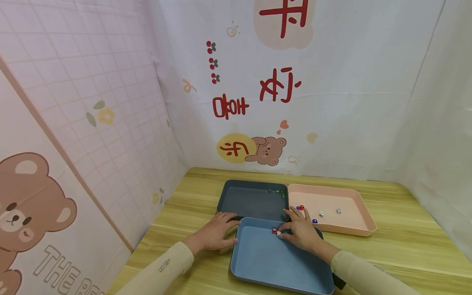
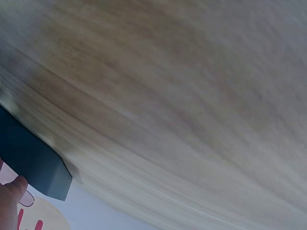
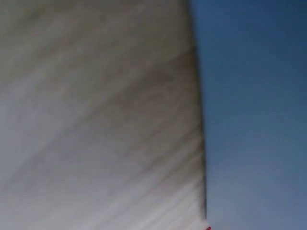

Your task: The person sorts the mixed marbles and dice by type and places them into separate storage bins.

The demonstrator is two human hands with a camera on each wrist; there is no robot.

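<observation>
The blue tray [image 1: 284, 262] lies nearest on the table. My left hand [image 1: 215, 232] is at its left rim, fingers spread and loosely bent, with the fingertips by the corner. In the left wrist view, fingers [image 2: 13, 194] show at the lower left beside a dark tray wall. My right hand [image 1: 300, 230] reaches over the blue tray's far right part. Its thumb and a fingertip are beside a white die [image 1: 279, 234], and a firm pinch does not show. A red die [image 1: 274, 230] sits just left of the white one.
Behind stands a dark tray [image 1: 250, 203] with several green dice [image 1: 282, 193] at its right end. A pink tray [image 1: 354, 221] holds white dice [image 1: 339, 211], a red die [image 1: 302, 207] and blue dice [image 1: 314, 221]. A printed cloth [image 1: 332, 102] hangs behind the wooden table [image 1: 398, 246].
</observation>
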